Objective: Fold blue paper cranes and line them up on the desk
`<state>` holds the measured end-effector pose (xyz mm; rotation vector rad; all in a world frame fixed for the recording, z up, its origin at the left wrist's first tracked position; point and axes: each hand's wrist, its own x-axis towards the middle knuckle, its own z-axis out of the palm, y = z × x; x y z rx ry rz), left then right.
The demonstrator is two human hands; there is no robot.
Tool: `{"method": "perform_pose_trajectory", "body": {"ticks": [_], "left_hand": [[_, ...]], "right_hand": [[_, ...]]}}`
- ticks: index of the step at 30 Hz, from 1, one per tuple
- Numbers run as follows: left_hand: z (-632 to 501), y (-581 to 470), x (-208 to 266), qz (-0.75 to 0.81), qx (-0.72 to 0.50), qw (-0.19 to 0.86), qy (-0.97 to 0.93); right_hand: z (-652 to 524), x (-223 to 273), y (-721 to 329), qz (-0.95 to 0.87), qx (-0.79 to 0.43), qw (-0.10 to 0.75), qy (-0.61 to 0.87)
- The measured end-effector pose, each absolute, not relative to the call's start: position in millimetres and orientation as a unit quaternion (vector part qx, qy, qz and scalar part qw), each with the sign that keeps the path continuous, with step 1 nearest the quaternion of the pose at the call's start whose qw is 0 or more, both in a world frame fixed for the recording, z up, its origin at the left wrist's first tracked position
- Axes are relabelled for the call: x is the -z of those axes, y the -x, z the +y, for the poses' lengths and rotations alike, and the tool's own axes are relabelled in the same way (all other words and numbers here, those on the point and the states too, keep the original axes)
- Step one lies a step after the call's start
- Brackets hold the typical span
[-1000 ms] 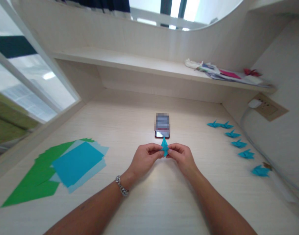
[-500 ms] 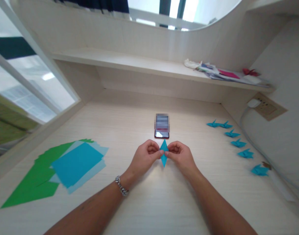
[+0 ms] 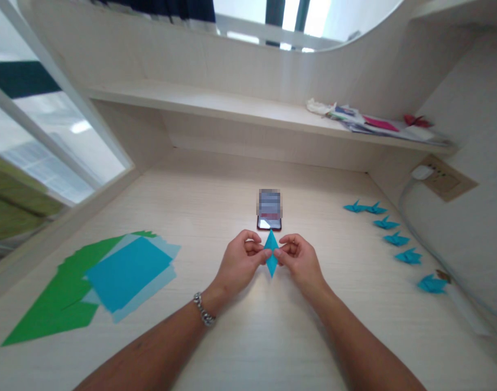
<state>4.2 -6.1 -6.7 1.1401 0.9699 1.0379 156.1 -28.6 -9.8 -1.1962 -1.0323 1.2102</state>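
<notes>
1. Hiding part of the paper's (image 3: pixel 272 259) side edges are the fingertips of both hands; its folds are too small to read.
2. The phone (image 3: pixel 269 209) beyond it has a blurred screen, so nothing on it can be made out.
3. The shelf (image 3: pixel 216 103) papers (image 3: pixel 366 124) at the right are smeared together and hard to tell apart.
4. Both forearms are cut off by the lower edge.
5. The paper is a small blue diamond, pointed at top and bottom, held upright just above the bench (image 3: pixel 248 336), in the middle.
6. The left hand (image 3: pixel 238 260) has its grip pinched on the diamond's left corner; a bracelet (image 3: pixel 203 309) sits on that wrist.
7. The right hand (image 3: pixel 299 260) pinches the right corner.
8. Blue and green sheets (image 3: pixel 110 277) lie on the left; six blue cranes (image 3: pixel 396 238) line the right.
</notes>
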Motion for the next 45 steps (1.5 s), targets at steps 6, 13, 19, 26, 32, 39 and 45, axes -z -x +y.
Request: {"method": "perform_pose_trajectory", "body": {"ticks": [6, 13, 19, 26, 32, 39, 45], "left_hand": [[-6, -3, 2, 0.431, -0.453, 0.604, -0.495], [-5, -2, 6, 0.441, -0.456, 0.571, -0.521], [-6, -2, 10, 0.437, -0.464, 0.537, -0.552], [-7, -3, 10, 0.424, -0.479, 0.533, -0.553], [-10, -3, 8, 0.441, -0.460, 0.473, -0.609], [-9, 0, 8, 0.465, -0.446, 0.423, -0.637], [-6, -2, 9, 0.423, -0.476, 0.513, -0.575]], "right_hand": [[-28, 9, -154, -0.438, -0.559, 0.534, 0.459], [-27, 14, -158, -0.488, -0.416, 0.544, 0.541], [-34, 7, -157, -0.594, -0.289, 0.505, 0.555], [-34, 10, -156, -0.588, -0.339, 0.490, 0.546], [-29, 17, -156, -0.526, -0.441, 0.513, 0.515], [-26, 20, -158, -0.482, -0.481, 0.522, 0.514], [-26, 19, -158, -0.473, -0.480, 0.532, 0.513]]}}
